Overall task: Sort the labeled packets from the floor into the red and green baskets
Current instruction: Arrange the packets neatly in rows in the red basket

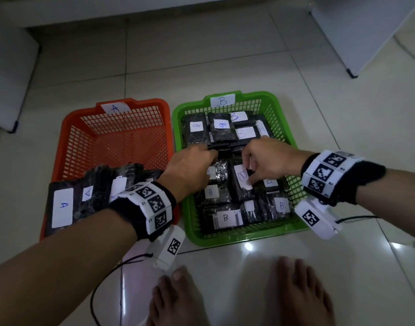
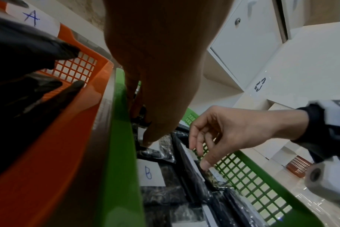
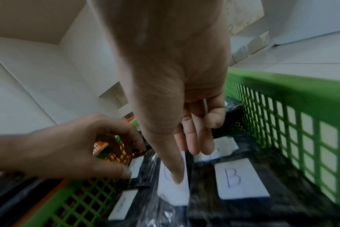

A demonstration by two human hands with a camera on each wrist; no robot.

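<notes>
Green basket [image 1: 285, 128] holds about twelve packets [image 1: 220, 217]; right hand [image 1: 267, 158] pinches one [image 1: 242, 182], left [image 1: 192, 170] unclear.

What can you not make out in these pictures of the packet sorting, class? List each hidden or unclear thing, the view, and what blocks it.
- Left hand fingertips: head view, hidden among packets in the green basket.
- Label under the right hand: right wrist view, the thumb covers the letter on the white label.
- Packets in the red basket: head view, the left forearm hides some labels.
- Left wrist view: those packets are dark and blurred.
</notes>
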